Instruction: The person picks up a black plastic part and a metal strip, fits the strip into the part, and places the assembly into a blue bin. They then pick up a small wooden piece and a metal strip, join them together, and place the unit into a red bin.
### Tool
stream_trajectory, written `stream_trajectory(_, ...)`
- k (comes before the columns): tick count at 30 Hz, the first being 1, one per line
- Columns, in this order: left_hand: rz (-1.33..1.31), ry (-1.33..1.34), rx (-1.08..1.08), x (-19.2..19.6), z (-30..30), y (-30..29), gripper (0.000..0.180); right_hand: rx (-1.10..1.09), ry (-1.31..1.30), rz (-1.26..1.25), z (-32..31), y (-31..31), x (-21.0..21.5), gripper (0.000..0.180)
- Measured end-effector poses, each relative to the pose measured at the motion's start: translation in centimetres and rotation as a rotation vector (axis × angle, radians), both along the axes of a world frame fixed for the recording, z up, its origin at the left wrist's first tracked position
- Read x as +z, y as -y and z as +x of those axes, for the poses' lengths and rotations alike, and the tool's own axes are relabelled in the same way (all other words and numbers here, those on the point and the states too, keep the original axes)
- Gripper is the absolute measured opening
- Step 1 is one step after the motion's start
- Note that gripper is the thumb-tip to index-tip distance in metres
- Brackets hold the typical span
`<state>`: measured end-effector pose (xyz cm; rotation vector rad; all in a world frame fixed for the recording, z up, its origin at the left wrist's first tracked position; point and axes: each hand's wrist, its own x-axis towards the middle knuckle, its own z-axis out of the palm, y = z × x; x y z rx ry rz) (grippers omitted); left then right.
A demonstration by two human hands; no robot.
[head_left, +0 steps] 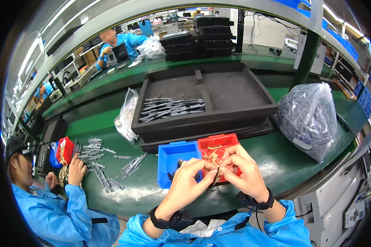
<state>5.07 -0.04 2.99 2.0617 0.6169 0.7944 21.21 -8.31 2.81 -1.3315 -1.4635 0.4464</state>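
Observation:
My left hand [190, 180] and my right hand [245, 175] meet over the near side of two small bins, thumbs and forefingers pinched together. Between the fingertips is a small dark, thin part [217, 176], mostly covered, so its exact kind does not show. Under my left hand stands a blue bin [166, 154] with small black pieces [179, 164] in it. The red bin [204, 142], touching it on the right, holds loose tan strips [212, 157] and lies partly behind my right hand.
Behind the bins, a black foam tray [243, 111] holds a pile of grey bar-shaped parts [171, 108]. More grey bars [132, 165] lie on the green table [132, 197] at left, near a co-worker's hand [76, 169]. Clear bags [309, 119] flank the tray.

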Motion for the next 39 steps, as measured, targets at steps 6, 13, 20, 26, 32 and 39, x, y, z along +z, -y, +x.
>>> stream_trajectory(6, 0.138, -0.058, 0.094, -0.1, -1.0, 0.1, 0.009, 0.017, 0.19, 0.071, -1.0, -0.5, 0.2, 0.011)
stream_trajectory(13, -0.145, -0.018, -0.019, -0.8, -2.1, -0.9, 0.01, 0.124, 0.299, 0.247, -1.1, -1.0, 0.7, 0.018)
stream_trajectory(20, -0.326, 0.013, -0.155, -0.9, -2.7, -0.9, 0.013, 0.329, 0.324, 0.177, -0.7, -1.2, 1.3, 0.023)
stream_trajectory(26, -0.186, -0.057, -0.216, -0.4, -2.9, -1.1, 0.013, 0.476, 0.328, 0.084, -0.7, -1.1, 1.8, 0.02)
stream_trajectory(32, -0.507, 0.078, -0.236, -1.4, -3.3, -1.4, 0.009, 0.451, 0.378, 0.086, -1.4, -0.2, 1.0, 0.02)
stream_trajectory(39, -0.768, 0.318, -0.102, -2.3, -5.1, -2.3, 0.008, 0.527, 0.497, 0.166, -1.5, 2.7, 0.6, 0.026)
